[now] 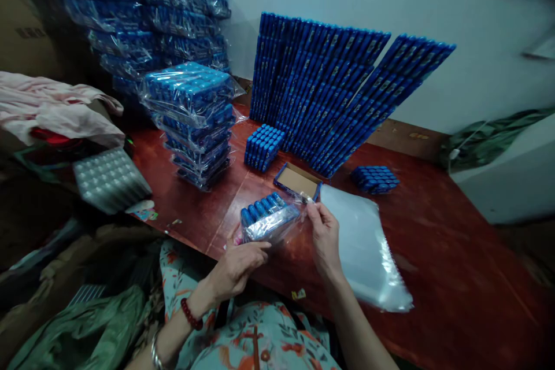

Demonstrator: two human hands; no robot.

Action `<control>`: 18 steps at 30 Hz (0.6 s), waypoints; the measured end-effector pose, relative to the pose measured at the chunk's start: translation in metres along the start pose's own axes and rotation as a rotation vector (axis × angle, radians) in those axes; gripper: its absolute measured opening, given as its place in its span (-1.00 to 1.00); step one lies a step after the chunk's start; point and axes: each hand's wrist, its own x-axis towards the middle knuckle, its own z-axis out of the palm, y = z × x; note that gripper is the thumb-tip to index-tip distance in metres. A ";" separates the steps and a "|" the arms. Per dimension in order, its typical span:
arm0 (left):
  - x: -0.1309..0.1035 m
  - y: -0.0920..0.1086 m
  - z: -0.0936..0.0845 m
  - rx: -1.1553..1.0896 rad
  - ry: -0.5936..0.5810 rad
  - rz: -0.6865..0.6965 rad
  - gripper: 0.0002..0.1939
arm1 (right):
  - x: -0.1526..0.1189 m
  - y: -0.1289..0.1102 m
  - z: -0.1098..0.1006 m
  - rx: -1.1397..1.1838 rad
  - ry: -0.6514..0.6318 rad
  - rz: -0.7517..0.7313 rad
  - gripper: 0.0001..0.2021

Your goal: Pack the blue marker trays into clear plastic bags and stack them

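A pack of blue, round-ended tubes (261, 208) is in front of me above the table edge, partly inside a clear plastic bag (289, 225). My left hand (240, 266) grips the pack from its near left side, with some fingers hidden behind it. At the bag's right end, my right hand (324, 237) pinches the film between thumb and fingers. Just beyond the pack lies a shallow blue-edged cardboard tray (299, 180), its brown bottom showing. A pile of flat clear bags (364, 248) lies beside and partly under my right hand.
Bare blue tubes (321, 81) stand in tall leaning rows against the wall. Small blocks of tubes sit at centre (262, 147) and right (375, 179). Film-wrapped packs (193, 110) are stacked at left, with taller piles (130, 17) behind. A silvery moulded tray (110, 179) stands at the left edge.
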 end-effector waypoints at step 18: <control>-0.007 -0.035 0.009 -0.018 0.418 -0.119 -0.77 | -0.027 0.081 0.015 0.047 0.129 0.110 -0.62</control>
